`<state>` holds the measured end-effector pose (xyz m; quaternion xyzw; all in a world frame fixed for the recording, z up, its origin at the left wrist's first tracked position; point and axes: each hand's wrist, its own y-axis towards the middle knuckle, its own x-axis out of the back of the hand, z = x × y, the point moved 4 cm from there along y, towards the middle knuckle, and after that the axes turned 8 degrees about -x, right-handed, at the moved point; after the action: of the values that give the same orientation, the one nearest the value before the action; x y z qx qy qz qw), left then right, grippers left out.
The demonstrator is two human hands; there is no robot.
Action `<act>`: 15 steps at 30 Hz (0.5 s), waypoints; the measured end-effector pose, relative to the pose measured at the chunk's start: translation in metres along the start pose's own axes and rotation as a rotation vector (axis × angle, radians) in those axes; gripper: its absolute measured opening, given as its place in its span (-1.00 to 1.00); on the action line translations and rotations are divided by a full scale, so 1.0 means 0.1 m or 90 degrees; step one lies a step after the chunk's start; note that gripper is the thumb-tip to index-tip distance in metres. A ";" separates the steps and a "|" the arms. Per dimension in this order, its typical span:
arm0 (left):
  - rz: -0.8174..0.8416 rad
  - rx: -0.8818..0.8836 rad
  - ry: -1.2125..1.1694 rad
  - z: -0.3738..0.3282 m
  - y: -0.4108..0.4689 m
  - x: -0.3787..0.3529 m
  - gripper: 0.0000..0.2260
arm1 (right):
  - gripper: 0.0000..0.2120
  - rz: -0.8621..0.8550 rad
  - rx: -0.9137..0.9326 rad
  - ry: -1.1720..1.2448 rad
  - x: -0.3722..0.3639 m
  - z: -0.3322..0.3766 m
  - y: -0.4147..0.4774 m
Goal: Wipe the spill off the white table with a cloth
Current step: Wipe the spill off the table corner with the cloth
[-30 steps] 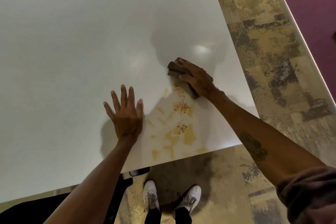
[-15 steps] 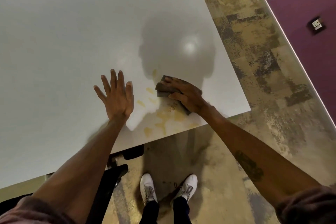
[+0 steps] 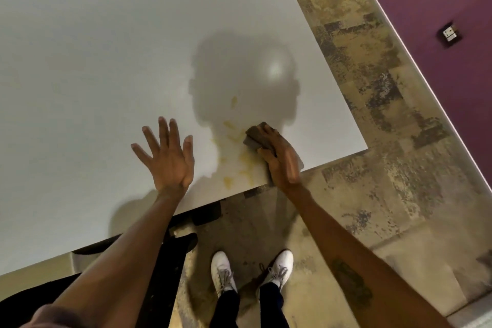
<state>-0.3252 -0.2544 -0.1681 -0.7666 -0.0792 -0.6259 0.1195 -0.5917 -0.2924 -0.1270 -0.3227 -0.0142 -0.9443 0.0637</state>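
A yellow-orange spill (image 3: 239, 162) lies smeared in patches on the white table (image 3: 106, 61) close to its near edge. My right hand (image 3: 282, 160) presses a folded dark brown cloth (image 3: 257, 138) flat on the table, just right of the smears and almost at the edge. Part of the cloth is hidden under my fingers. My left hand (image 3: 170, 157) rests flat on the table with its fingers spread, to the left of the spill, holding nothing.
The table's right corner (image 3: 366, 148) is near my right hand. Below the near edge are my white shoes (image 3: 223, 271) on a mottled floor and a dark chair (image 3: 165, 253). A purple wall with a socket (image 3: 450, 34) runs at the right.
My right hand has dragged the cloth back toward the near edge over the spill. The thick orange patches are now thinner yellow smears. My left hand has stayed flat on the table.
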 end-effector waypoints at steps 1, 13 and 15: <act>0.002 -0.003 0.006 -0.01 0.00 -0.01 -0.41 | -0.51 -0.061 -0.042 0.029 -0.07 0.03 -0.04; 0.024 0.011 0.032 0.01 0.11 -0.02 -0.35 | -0.52 -0.466 -0.264 0.081 -0.56 0.54 0.47; 0.027 0.000 0.025 0.02 0.10 -0.03 -0.36 | -0.56 -0.428 -0.241 0.057 -0.53 0.58 0.70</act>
<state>-0.3216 -0.2630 -0.1720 -0.7555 -0.0607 -0.6384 0.1343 -0.5061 -0.3521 -0.1149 -0.2648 0.0585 -0.9114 -0.3096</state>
